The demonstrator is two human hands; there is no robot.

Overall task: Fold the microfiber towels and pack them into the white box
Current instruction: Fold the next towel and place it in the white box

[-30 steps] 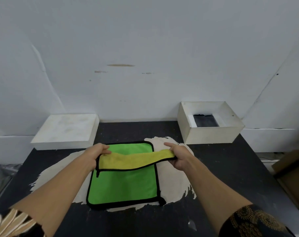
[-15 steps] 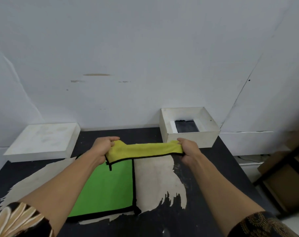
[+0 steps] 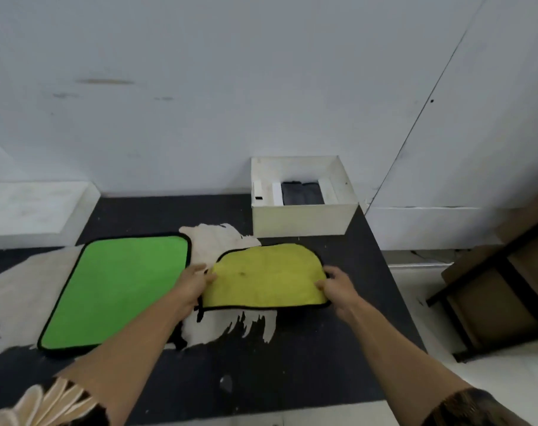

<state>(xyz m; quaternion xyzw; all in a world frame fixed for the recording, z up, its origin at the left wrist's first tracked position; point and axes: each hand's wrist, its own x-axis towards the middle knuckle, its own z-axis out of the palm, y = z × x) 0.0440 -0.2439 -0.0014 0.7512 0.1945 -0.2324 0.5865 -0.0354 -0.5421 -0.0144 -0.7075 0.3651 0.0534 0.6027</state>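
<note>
A yellow microfiber towel (image 3: 266, 276) with a black hem lies on the dark table just in front of the white box (image 3: 303, 221). My left hand (image 3: 191, 285) pinches its left edge and my right hand (image 3: 335, 285) pinches its right edge. To the left, a green towel (image 3: 117, 287) with a black hem lies flat and untouched. The white box is open at the top, and a dark grey folded towel (image 3: 301, 193) rests inside it.
A flat white lid or slab (image 3: 37, 209) sits at the table's back left by the wall. The black table (image 3: 292, 364) has worn pale patches. Beyond its right edge are a dark shelf frame (image 3: 489, 284) and brown cardboard on a white floor.
The yellow towel was lifted off the green one, carried to the right, and now lies spread on the table in front of the box. The view has shifted right.
</note>
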